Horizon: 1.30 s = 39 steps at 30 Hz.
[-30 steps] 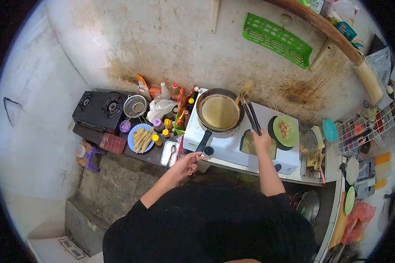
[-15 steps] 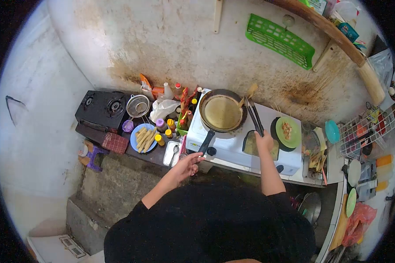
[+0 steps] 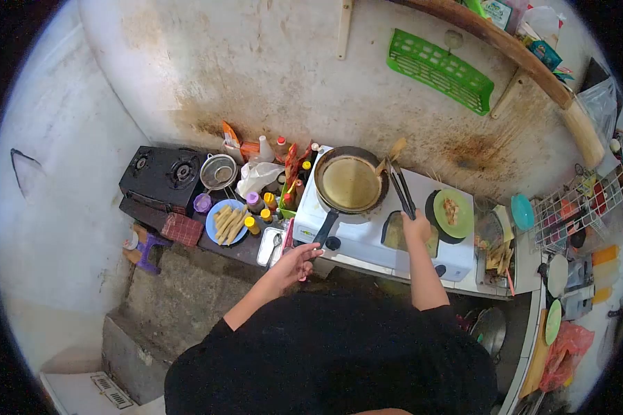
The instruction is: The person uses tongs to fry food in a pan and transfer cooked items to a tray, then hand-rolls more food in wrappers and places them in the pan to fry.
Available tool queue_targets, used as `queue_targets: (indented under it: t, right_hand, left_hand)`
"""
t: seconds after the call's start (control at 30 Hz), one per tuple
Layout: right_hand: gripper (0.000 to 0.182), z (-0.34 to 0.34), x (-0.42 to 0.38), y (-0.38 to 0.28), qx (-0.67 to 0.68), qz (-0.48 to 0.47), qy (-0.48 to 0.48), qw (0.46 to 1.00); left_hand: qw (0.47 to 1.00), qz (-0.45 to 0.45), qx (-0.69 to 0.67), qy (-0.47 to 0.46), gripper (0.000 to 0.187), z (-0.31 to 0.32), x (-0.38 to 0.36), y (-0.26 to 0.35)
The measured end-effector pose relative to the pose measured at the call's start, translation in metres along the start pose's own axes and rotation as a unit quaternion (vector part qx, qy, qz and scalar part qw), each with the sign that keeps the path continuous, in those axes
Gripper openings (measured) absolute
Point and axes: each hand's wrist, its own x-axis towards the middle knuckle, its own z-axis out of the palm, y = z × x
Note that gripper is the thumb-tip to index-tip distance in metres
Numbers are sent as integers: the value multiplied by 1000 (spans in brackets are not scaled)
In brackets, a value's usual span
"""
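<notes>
A dark frying pan (image 3: 351,180) with a thin pale layer in it sits on the white stove (image 3: 367,238). My left hand (image 3: 301,263) is at the end of the pan's black handle (image 3: 327,228), its fingers around the tip. Black tongs (image 3: 401,190) are in my right hand (image 3: 415,227), to the right of the pan. A brownish piece (image 3: 397,147) is by the tongs' upper end, at the pan's right rim; whether they grip it is unclear. Right of my right hand, a green plate (image 3: 453,214) holds some food.
On the left are a blue plate (image 3: 213,232) of pale rolls, seasoning bottles (image 3: 255,202), a metal tray (image 3: 269,247), a strainer (image 3: 219,170) and a black stove (image 3: 163,176). At the right stand a wire rack (image 3: 554,232) and a turquoise bowl (image 3: 522,211).
The view has shifted slightly. Both hands, the pan and the tongs keep nearly the same places relative to each other.
</notes>
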Motion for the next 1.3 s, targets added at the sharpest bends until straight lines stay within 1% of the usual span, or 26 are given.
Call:
queue_targets:
  t: [0.1, 0.17, 0.3, 0.4, 0.5, 0.53, 0.63, 0.67, 0.77, 0.8, 0.9, 1.0, 1.1, 1.13, 1.23, 1.27, 1.3]
  right_hand:
    - [54, -2, 2, 0, -5, 8, -24, 1000]
    - [57, 0, 4, 4, 9, 1, -15, 1000]
    - [60, -25, -12, -4, 55, 3, -20, 998]
    - [59, -12, -22, 8, 57, -69, 54, 995]
    - [57, -12, -39, 4, 70, -91, 74, 991]
    - [53, -10, -44, 3, 107, -112, 88, 984]
    - [51, -9, -57, -8, 52, -90, 32, 994]
    - [49, -7, -60, -9, 26, -92, 30, 995]
    - [48, -4, -69, -14, 56, -81, 46, 994]
    - [49, -5, -71, -15, 90, -87, 42, 991]
    - [49, -7, -73, -19, 46, -76, 14, 996]
    - [50, -4, -82, -19, 93, -104, 72, 988]
    - [51, -18, -86, -35, 46, -34, -24, 998]
    - [47, -4, -86, -28, 48, -81, 31, 995]
    - [46, 6, -91, -34, 82, -100, 72, 989]
    - [45, 8, -90, -37, 60, -79, 26, 995]
    - [44, 11, -93, -36, 77, -80, 43, 993]
  left_hand:
    - [1000, -5, 6, 12, 33, 5, -2, 3]
    - [1000, -10, 2, 19, 32, 5, -1, 4]
    - [1000, -10, -4, 14, 32, 3, -4, 3]
    - [1000, -14, 2, 15, 32, 5, -7, 4]
    - [1000, -19, -7, 5, 32, 0, -2, 2]
    - [1000, -21, -12, -1, 33, -2, 0, 1]
    - [999, -27, -5, -21, 33, -4, 1, 2]
    - [999, -29, 1, -21, 33, -3, 0, 3]
    - [998, -52, -4, -22, 33, -1, 0, 7]
    - [998, -51, 3, -24, 33, -1, 1, 7]
    - [997, -54, -17, -53, 32, -4, -4, 8]
    - [995, -72, -8, -63, 33, -7, -2, 8]
    - [993, -84, -4, -79, 34, -3, -5, 12]
    - [992, -89, 10, -86, 35, 0, -6, 14]
    - [990, -108, 16, -87, 35, 2, -6, 18]
    - [988, -111, 18, -106, 34, 3, -7, 19]
    - [987, -119, 27, -106, 33, 6, -11, 20]
